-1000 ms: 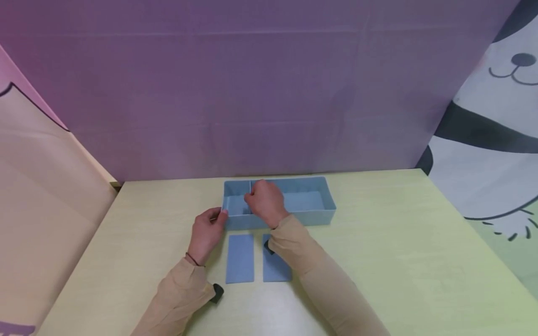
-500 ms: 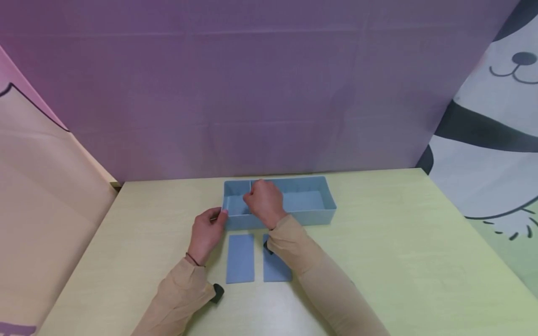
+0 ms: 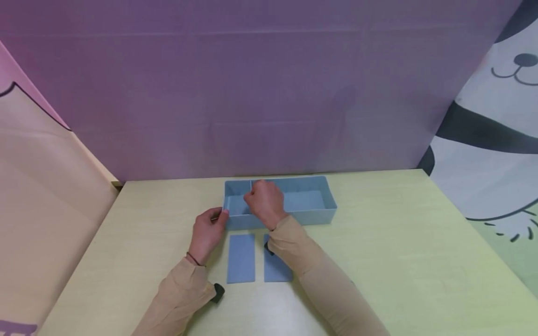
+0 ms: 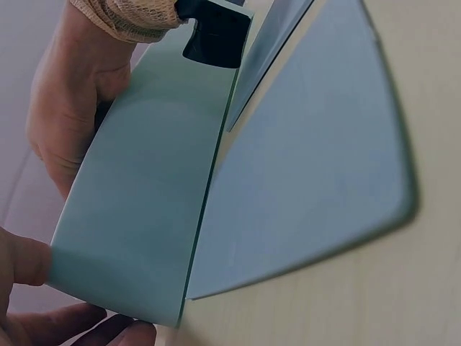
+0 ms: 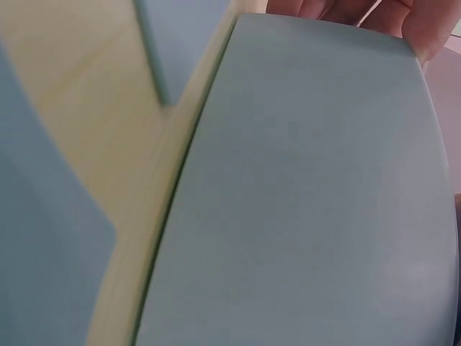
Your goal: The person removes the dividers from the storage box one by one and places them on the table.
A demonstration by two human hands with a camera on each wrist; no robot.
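A long, light-blue open box (image 3: 308,217) stands near the table's back edge, its outer wall (image 4: 148,180) filling much of the left wrist view. My left hand (image 3: 207,235) holds its front left corner, thumb at the rim and fingers along the short end. Over the box's left part, my right hand (image 3: 265,201) has curled fingers on a thin upright divider (image 3: 251,184); the fingertips are hidden. Left of the divider is a small compartment, and a longer one lies to its right. Two flat blue panels, a left one (image 3: 241,259) and a right one (image 3: 277,269), lie in front of the box.
The pale wooden table (image 3: 412,252) stretches out on both sides of the box. Behind it hangs a purple cloth (image 3: 269,102). The right sleeve (image 3: 319,266) covers part of the right panel. A black wrist device (image 3: 217,293) shows at the left cuff.
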